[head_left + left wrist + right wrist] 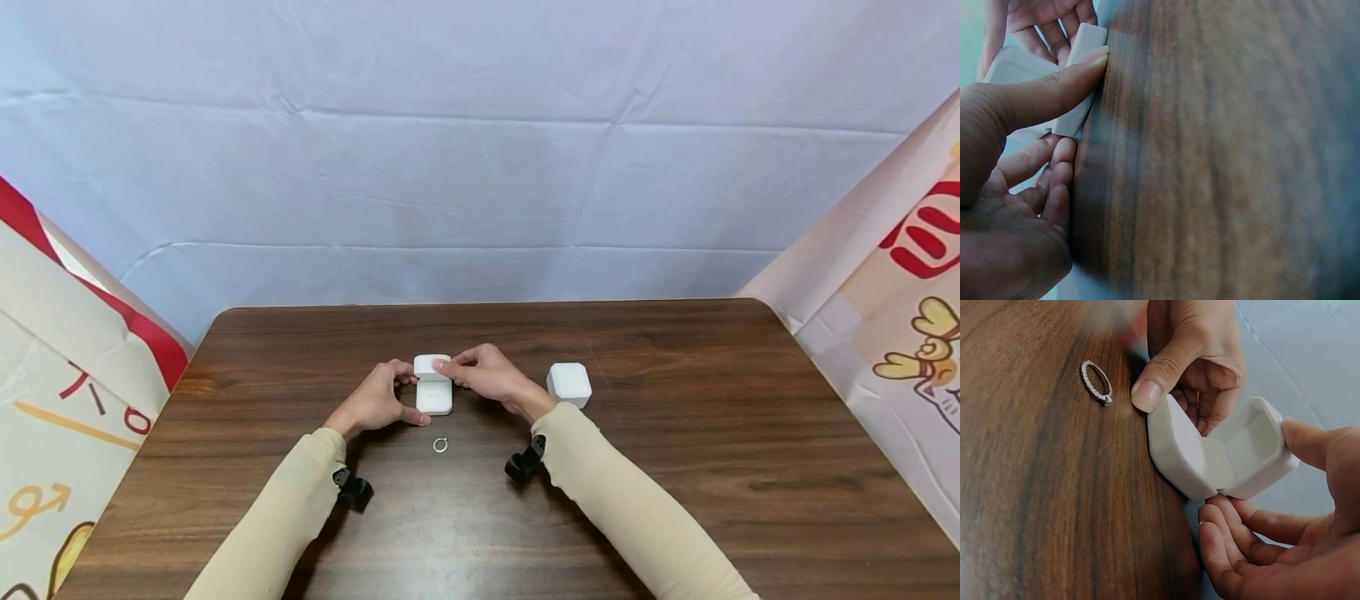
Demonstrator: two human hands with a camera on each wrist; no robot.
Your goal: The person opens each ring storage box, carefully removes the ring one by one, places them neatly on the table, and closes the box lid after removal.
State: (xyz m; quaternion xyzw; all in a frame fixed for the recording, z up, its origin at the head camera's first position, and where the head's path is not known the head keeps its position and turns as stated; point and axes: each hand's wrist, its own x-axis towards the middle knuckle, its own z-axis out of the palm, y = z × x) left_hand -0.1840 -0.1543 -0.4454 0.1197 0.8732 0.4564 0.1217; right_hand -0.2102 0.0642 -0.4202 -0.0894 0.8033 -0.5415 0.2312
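Observation:
A small white ring box (433, 398) stands with its lid raised on the brown table, left of the middle. My left hand (377, 400) grips its base, the thumb at the front edge and the fingers curled at the side. My right hand (491, 375) pinches the raised lid (1266, 472), thumb on its front edge, fingers behind the hinge side. The inside of the lid shows as a hollow white recess in the right wrist view. A silver ring (1085, 378) with a beaded band and a small stone lies on the wood just in front of the box.
A white cube-shaped box (570, 383) stands to the right, beyond my right wrist. The brown wooden table (712, 417) ends at a pale cloth backdrop (465, 183). Printed cloths (930, 333) hang at both sides.

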